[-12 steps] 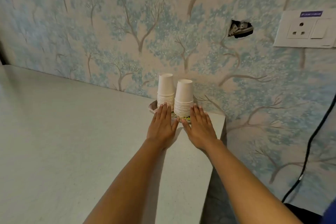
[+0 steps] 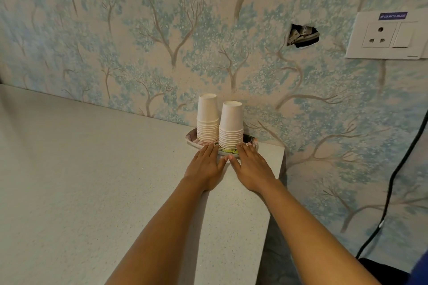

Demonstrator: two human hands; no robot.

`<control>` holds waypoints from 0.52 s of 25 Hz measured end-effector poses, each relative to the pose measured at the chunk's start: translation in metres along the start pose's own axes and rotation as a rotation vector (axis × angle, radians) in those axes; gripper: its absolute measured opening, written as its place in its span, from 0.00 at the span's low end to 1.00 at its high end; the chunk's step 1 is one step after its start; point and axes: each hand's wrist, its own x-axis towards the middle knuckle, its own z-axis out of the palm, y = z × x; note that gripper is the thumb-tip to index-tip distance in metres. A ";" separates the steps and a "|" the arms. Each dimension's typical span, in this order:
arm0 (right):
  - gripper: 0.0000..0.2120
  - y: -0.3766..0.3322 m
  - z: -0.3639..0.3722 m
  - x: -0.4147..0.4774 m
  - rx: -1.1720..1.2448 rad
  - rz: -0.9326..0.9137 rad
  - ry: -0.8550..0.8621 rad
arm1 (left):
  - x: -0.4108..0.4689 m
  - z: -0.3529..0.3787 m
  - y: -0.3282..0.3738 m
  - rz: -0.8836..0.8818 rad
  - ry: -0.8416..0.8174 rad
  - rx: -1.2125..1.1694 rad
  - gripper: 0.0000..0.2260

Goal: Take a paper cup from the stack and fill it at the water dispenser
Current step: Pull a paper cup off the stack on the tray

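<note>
Two stacks of upside-down white paper cups stand on a small patterned plate [image 2: 252, 141] near the wall: a left stack [image 2: 207, 118] and a right stack [image 2: 231, 125]. My left hand [image 2: 206, 166] lies flat on the countertop, palm down, fingertips at the plate's front edge below the left stack. My right hand [image 2: 251, 166] lies flat beside it, fingertips at the plate below the right stack. Both hands hold nothing and their thumbs nearly touch. No water dispenser is in view.
The pale speckled countertop [image 2: 92, 180] stretches left and ends at a right edge [image 2: 280, 169] close to my right hand. A wall socket [image 2: 389, 34], a hole in the wallpaper [image 2: 302, 36] and a black cable [image 2: 393, 176] are at the right.
Both hands stay flat in front of the cups, about where they were. The view has shifted slightly, nothing has been picked up.
</note>
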 end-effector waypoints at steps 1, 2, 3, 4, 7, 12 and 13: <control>0.29 0.000 0.000 0.000 -0.007 -0.011 0.020 | 0.001 0.000 0.000 0.005 0.016 -0.018 0.28; 0.28 0.000 0.000 0.000 -0.013 -0.022 0.042 | 0.002 0.001 0.000 0.011 0.045 -0.040 0.26; 0.27 0.000 0.000 0.000 -0.016 -0.026 0.057 | 0.003 0.001 -0.001 0.015 0.080 -0.063 0.25; 0.27 0.000 0.001 0.000 -0.014 -0.027 0.060 | 0.004 0.002 0.000 0.014 0.111 -0.082 0.22; 0.25 0.000 0.002 0.002 -0.010 -0.027 0.073 | 0.008 0.001 -0.001 0.021 0.233 -0.121 0.17; 0.20 -0.001 -0.006 0.005 0.226 -0.037 0.348 | 0.019 0.000 0.001 0.032 0.317 -0.134 0.16; 0.21 -0.003 -0.011 0.009 0.323 0.004 0.418 | 0.022 -0.001 0.002 0.022 0.325 -0.172 0.16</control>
